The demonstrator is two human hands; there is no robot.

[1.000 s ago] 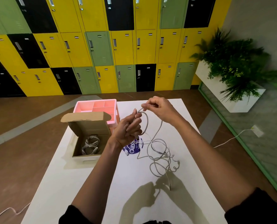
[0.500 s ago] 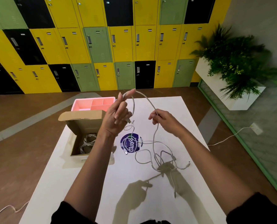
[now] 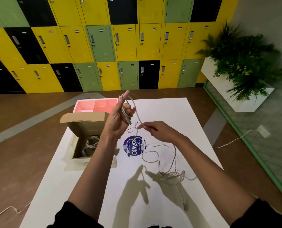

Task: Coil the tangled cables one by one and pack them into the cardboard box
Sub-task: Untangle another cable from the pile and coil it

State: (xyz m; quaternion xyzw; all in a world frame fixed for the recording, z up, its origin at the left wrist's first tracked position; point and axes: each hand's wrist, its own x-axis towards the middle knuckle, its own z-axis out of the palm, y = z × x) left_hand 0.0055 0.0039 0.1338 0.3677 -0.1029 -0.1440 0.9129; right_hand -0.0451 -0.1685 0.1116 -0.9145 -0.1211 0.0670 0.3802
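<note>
My left hand is raised above the white table, fingers closed on loops of a grey cable whose plug hangs below the palm. My right hand pinches the same cable lower down, just right of the left hand. The rest of the cable runs down to a tangled heap on the table. An open cardboard box stands to the left with a coiled cable inside it.
A pink divided tray sits behind the box. A round blue sticker lies on the table under the cable. Coloured lockers line the far wall. A white planter stands at the right. Loose cords lie on the floor.
My right hand has come down along the cable and closer to the left hand. The left hand stays raised with the loops. The heap on the table has shifted right and stretched out.
</note>
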